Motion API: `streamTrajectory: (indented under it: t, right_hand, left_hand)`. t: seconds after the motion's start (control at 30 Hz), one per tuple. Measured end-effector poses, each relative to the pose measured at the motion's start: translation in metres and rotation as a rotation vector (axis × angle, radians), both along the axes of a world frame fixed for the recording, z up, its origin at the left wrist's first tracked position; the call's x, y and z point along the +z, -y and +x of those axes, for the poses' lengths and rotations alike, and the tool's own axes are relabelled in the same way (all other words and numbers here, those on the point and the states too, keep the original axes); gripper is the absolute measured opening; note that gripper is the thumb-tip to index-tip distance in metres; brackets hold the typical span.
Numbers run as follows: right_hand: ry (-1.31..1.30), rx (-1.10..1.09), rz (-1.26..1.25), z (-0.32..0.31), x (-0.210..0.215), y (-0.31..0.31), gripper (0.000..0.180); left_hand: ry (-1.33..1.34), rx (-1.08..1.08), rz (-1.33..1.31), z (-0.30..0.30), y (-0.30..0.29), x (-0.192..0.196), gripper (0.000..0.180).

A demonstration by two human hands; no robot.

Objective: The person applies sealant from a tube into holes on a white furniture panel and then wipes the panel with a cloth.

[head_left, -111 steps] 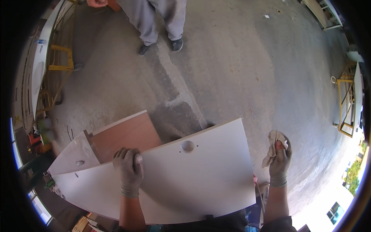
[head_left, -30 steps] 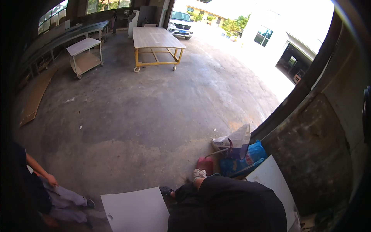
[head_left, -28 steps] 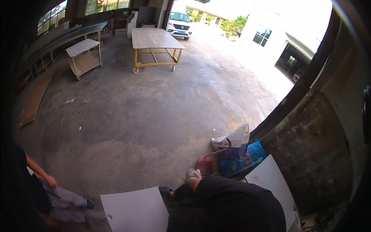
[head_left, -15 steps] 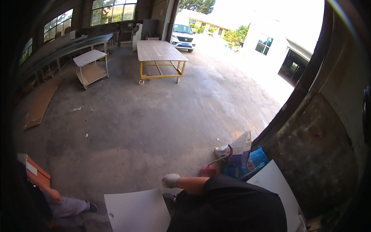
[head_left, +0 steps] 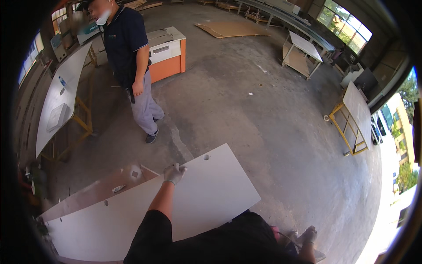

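Left hand on far edge of white board; right hand low at the side.

Gloved left hand (head_left: 174,173) reaches across a large white laminated board (head_left: 176,207) and clasps its far long edge, fingers curled over, just left of a round drilled hole (head_left: 206,156). Board lies flat across the lower view, over a brown-faced panel (head_left: 110,187) showing at its far left. Gloved right hand (head_left: 309,234) hangs low at the right, near the concrete floor (head_left: 263,132); whether it grips anything, cannot tell. Judgement: board looks stiff, smooth-faced and slippery, bulky more than fragile, corners prone to chipping; best taken by 2 opposite long edges, hands well apart. A second person (head_left: 132,66) stands well beyond the board, beside an orange-and-white machine (head_left: 169,53).
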State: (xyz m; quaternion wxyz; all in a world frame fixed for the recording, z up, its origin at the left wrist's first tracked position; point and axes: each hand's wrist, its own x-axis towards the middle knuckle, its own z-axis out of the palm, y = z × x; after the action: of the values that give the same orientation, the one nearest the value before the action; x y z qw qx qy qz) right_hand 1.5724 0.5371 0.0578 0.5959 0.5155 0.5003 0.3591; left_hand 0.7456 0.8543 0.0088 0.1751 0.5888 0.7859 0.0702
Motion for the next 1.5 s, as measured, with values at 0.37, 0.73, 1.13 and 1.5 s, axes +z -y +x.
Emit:
streamTrajectory:
  t: [0.37, 0.73, 1.13, 1.5]
  right_hand:
    - [-2.391, -1.026, 0.644, -0.122, -0.145, -0.205, 0.018]
    - [-2.523, -0.481, -0.088, -0.223, -0.053, -0.288, 0.040]
    - [-2.259, -0.779, -0.038, -0.236, -0.091, -0.307, 0.039]
    - [-2.487, -1.560, 0.632, -0.185, -0.083, -0.251, 0.031]
  left_hand:
    - [0.078, 0.083, -0.232, 0.001, 0.026, 0.061, 0.060]
    - [0.095, 0.189, -0.383, 0.014, 0.017, 0.062, 0.090]
    - [0.169, 0.215, -0.401, 0.009, 0.008, 0.072, 0.093]
    - [0.048, 0.214, -0.447, 0.008, 0.002, 0.054, 0.097]
